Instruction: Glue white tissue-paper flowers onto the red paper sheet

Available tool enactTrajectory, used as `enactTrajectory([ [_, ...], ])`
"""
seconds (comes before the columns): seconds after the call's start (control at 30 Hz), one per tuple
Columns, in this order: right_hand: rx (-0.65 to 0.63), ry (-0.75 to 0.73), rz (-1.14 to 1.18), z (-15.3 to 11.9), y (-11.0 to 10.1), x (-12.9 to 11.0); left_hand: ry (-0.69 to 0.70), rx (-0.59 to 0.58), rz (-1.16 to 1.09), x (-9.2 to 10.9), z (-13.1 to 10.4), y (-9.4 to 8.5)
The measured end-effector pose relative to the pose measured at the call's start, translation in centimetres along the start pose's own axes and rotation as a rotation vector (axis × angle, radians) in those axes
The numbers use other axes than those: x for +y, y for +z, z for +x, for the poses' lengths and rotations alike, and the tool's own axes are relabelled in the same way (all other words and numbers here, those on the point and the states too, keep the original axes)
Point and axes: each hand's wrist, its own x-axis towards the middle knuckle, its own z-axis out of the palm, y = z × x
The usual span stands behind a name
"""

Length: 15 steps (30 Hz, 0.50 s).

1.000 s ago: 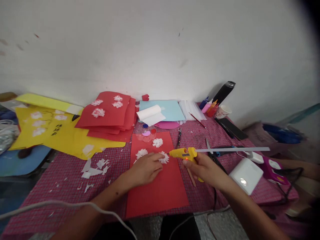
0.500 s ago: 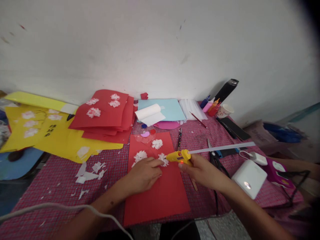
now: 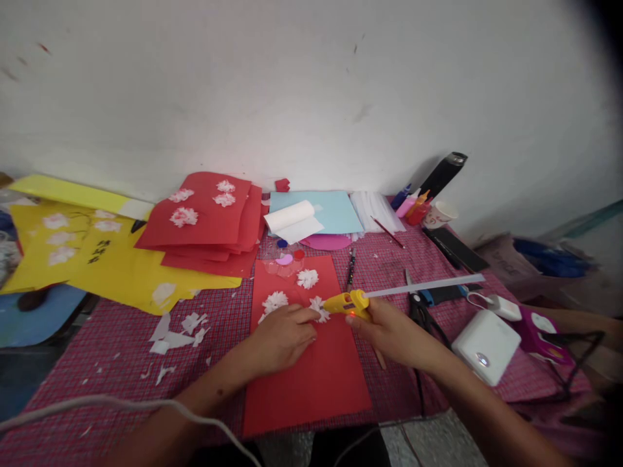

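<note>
My right hand [image 3: 396,327] is closed around a yellow hot glue gun [image 3: 343,302] with a small red light on it. A long translucent glue stick [image 3: 428,284] sticks out of its back. The gun's nozzle meets a white paper flower [image 3: 318,309] on a sheet of red paper [image 3: 306,383]. My left hand [image 3: 285,340] rests on the red sheet, palm down, its index finger reaching to the flower's left edge and the thumb held apart. Two more white flowers, an upper flower [image 3: 307,279] and a left flower [image 3: 275,301], lie on the sheet.
Stacked red sheets with pink-white flowers [image 3: 199,220] and yellow paper [image 3: 117,272] lie left, near paper scraps [image 3: 170,340]. Scissors [image 3: 421,311], a white box [image 3: 487,347], paint bottles [image 3: 413,209] and a paper cup [image 3: 439,215] stand right. A white cable [image 3: 121,403] crosses the front.
The glue stick's far end has moved left, so less of it sticks out behind the gun. Both hands stay almost in place; the view has shifted slightly.
</note>
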Motion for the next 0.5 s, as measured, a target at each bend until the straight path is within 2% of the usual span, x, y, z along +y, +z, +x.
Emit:
enactTrajectory([
  [0.27,0.037,0.014,-0.011,0.00,0.14,0.35,0.005,-0.004,0.003,0.06,0.07,-0.15],
  [0.5,0.009,-0.019,0.027,0.04,0.25,0.20,-0.013,0.004,-0.037,0.09,0.01,-0.17],
])
